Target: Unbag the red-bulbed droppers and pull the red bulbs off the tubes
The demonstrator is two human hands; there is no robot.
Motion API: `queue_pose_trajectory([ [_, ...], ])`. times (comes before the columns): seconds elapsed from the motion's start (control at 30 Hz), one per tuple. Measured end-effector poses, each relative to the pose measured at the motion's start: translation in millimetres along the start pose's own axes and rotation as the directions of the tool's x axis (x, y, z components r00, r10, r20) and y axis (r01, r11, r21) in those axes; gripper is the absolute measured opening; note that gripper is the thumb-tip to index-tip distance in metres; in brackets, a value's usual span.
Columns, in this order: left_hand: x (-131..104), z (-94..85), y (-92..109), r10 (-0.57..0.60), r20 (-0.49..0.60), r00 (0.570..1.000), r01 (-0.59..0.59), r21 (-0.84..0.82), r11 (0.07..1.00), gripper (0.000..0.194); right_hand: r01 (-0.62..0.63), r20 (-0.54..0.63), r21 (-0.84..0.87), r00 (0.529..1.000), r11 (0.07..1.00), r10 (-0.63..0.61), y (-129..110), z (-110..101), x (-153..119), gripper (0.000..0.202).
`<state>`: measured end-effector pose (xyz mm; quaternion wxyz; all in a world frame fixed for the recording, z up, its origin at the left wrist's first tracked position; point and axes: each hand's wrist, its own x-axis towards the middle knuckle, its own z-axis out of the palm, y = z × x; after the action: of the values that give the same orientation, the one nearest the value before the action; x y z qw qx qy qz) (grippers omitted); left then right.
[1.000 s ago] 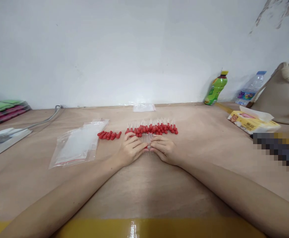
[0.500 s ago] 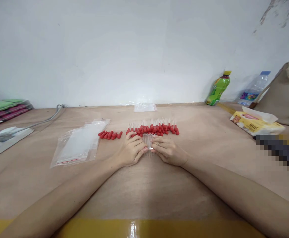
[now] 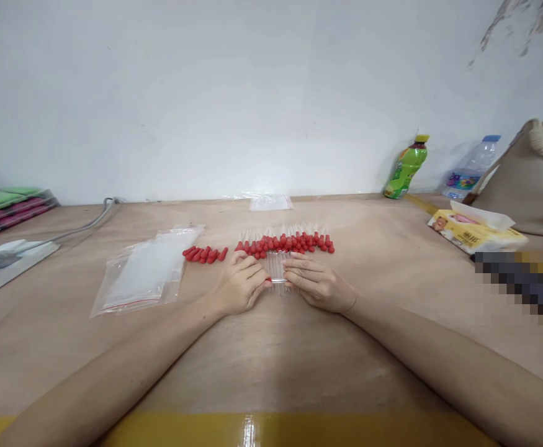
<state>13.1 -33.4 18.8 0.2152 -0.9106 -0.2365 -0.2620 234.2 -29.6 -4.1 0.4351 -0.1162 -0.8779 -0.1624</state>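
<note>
From my seat far away, I look down at two hands near the middle of the table. My left hand pinches a small red tip, with the fingers close together. My right hand has its fingers closed on the other end of a thin clear tube. The tube lies sideways between the hands, about from nine to three o'clock. Its ends are partly hidden, so I cannot tell how far it goes into the red tip.

Just past it, at twelve o'clock, more clear tubes lie side by side. Past those is a pile of red-ended droppers, with their thin ends pointing away from me. The loose red tips sit at ten o'clock from my left hand, and the plastic bags are near nine o'clock. A tissue box is at two o'clock.

I think the tube is very light, stiff and slick, and it may snap if I bend it. The red tip looks soft and squishy, so it should grip well. I would hold the tube close to the red tip, push in a straight line, and squeeze gently.
</note>
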Motion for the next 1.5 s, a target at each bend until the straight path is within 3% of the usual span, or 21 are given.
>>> queue_pose_trajectory([
  [0.07, -6.7, -3.3, -8.0, -0.099, 0.007, 0.995, 0.099, 0.0, 0.995, 0.027, -0.077, -0.035, -0.001, 0.996, 0.997, 0.077, 4.1, -3.8, -2.7, 0.016],
  [0.13, -12.7, -7.7, -21.1, -0.285, -0.012, 0.959, 0.284, -0.024, 0.958, 0.027, -0.236, -0.063, -0.026, 0.97, 0.972, 0.234, 9.1, -6.8, -5.9, 0.015],
  [0.2, -15.6, -12.5, -37.7, -0.483, -0.07, 0.873, 0.478, -0.083, 0.875, 0.028, -0.415, -0.057, -0.073, 0.91, 0.907, 0.411, 12.9, -6.9, -8.7, 0.017],
  [0.3, -14.5, -20.3, -64.3, -0.657, -0.078, 0.75, 0.648, -0.114, 0.753, 0.028, -0.592, -0.029, -0.117, 0.804, 0.797, 0.593, 13.6, -2.4, -10.0, 0.023],
  [0.4, -14.3, -30.4, -88.3, -0.776, -0.005, 0.63, 0.773, -0.089, 0.628, 0.029, -0.67, 0.022, -0.125, 0.736, 0.732, 0.677, 9.8, 0.8, -7.0, 0.027],
  [0.47, -16.3, -38.9, -100.4, -0.841, 0.109, 0.531, 0.847, -0.088, 0.523, 0.031, -0.707, 0.063, -0.127, 0.694, 0.695, 0.718, 6.7, 0.5, -3.8, 0.026],
  [0.53, -18.9, -47.5, -108.4, -0.866, 0.195, 0.46, 0.888, -0.106, 0.448, 0.035, -0.731, 0.085, -0.122, 0.666, 0.671, 0.741, 4.0, -0.2, -1.2, 0.021],
  [0.7, -24.1, -58.4, -117.5, -0.882, 0.252, 0.398, 0.917, -0.08, 0.39, 0.044, -0.713, 0.111, -0.108, 0.684, 0.693, 0.721, 1.6, 3.1, -0.8, 0.017],
  [0.83, -29.6, -53.2, -122.0, -0.855, 0.336, 0.394, 0.915, -0.057, 0.399, 0.045, -0.701, 0.103, -0.131, 0.694, 0.701, 0.713, 1.3, 8.6, -2.8, 0.02],
  [1.0, -37.0, -45.4, -124.6, -0.812, 0.45, 0.371, 0.911, -0.007, 0.412, 0.044, -0.651, 0.097, -0.12, 0.743, 0.749, 0.662, -1.3, 15.2, -4.1, 0.021],
  [1.13, -40.9, -46.8, -128.5, -0.816, 0.47, 0.337, 0.912, 0.053, 0.408, 0.044, -0.626, 0.111, -0.151, 0.758, 0.765, 0.643, -5.0, 15.7, -1.6, 0.023],
  [1.2, -39.0, -48.2, -127.7, -0.829, 0.44, 0.345, 0.905, 0.079, 0.419, 0.043, -0.626, 0.121, -0.169, 0.754, 0.762, 0.646, -6.8, 13.8, 1.0, 0.031],
  [1.27, -34.1, -46.8, -122.0, -0.838, 0.359, 0.41, 0.88, 0.088, 0.468, 0.038, -0.645, 0.13, -0.157, 0.737, 0.748, 0.663, -7.9, 11.2, 3.5, 0.036],
  [1.37, -24.8, -35.9, -103.8, -0.783, 0.187, 0.593, 0.791, 0.047, 0.61, 0.03, -0.717, 0.133, -0.104, 0.676, 0.689, 0.724, -7.0, 7.3, 6.1, 0.034],
  [1.43, -20.9, -24.1, -88.3, -0.704, 0.128, 0.698, 0.708, 0.023, 0.706, 0.029, -0.766, 0.134, -0.075, 0.627, 0.638, 0.768, -5.4, 5.6, 6.7, 0.031],
  [1.5, -19.6, -12.1, -74.0, -0.64, 0.108, 0.761, 0.641, 0.033, 0.767, 0.03, -0.798, 0.13, -0.054, 0.591, 0.601, 0.796, -3.9, 4.8, 6.8, 0.029],
])
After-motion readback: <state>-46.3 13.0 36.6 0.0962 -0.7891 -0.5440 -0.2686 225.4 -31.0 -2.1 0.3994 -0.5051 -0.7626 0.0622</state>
